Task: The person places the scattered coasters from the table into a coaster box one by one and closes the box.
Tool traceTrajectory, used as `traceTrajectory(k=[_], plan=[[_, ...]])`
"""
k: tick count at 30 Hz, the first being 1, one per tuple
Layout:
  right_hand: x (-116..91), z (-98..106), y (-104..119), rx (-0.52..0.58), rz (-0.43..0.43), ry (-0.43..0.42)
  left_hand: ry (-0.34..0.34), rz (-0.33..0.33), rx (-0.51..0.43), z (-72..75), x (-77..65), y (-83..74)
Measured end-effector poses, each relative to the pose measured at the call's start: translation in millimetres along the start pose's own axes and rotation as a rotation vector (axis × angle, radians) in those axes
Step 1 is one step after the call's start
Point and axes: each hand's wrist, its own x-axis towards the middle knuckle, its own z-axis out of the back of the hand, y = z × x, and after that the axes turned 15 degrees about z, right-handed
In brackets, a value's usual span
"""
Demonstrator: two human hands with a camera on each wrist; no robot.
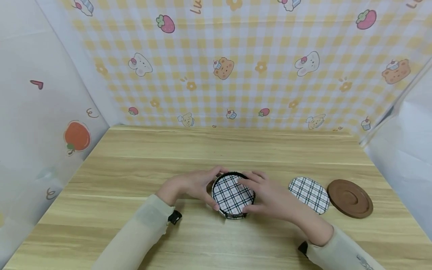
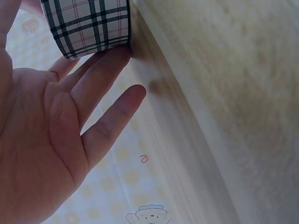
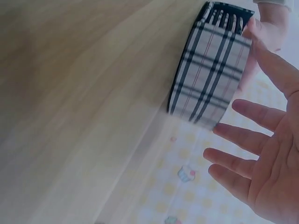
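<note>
- While a white sheet [image 1: 30,112] with a tomato-like print covers the left side, a yellow-checked cloth [image 1: 202,45] with animals, flowers and strawberries hangs behind the wooden worktop [image 1: 94,210].
- A pale left sleeve [image 1: 138,236] reaches in from the bottom, with a black fastening [image 1: 174,216] at the wrist.
- The left hand [image 1: 197,184] curves round the left side of a round box, its thumb at the near edge and other fingers towards the far edge. Seen from the left wrist, its fingers are apart, with a fingertip against the box's side and the little finger free.
- The round box [image 1: 232,198] is between the two hands, near the middle of the worktop. It has a plaid top inside a black rim and plaid sides; the right wrist view also shows a dark section with pale strips.
- The right hand [image 1: 266,191] holds the right side, its thumb at the near edge and a finger over the top. Its fingers are spread; how firmly they press I cannot tell.
- Right of that hand, partly behind the forearm, a plaid disc [image 1: 309,193] lies flat.
- Just beside it lies a brown round plate [image 1: 359,200] with a ringed centre; whether they touch I cannot tell.
</note>
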Motion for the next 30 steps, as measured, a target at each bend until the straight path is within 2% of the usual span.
traceTrajectory(k=[4,15,24,30], plan=[[-13,4,-4,-0.042,-0.025,-0.019,-0.001,0.011,-0.004,-0.2,-0.1,-0.2],[-57,20,-21,-0.061,-0.152,-0.043,0.0,0.037,-0.012,-1.2,-0.5,-0.2],[-86,36,-47,-0.111,-0.176,-0.06,-0.002,0.032,-0.013,-1.3,-1.3,-0.2],[-99,40,-65,-0.082,-0.232,-0.04,-0.004,0.021,-0.007,-0.2,-1.9,-0.7]])
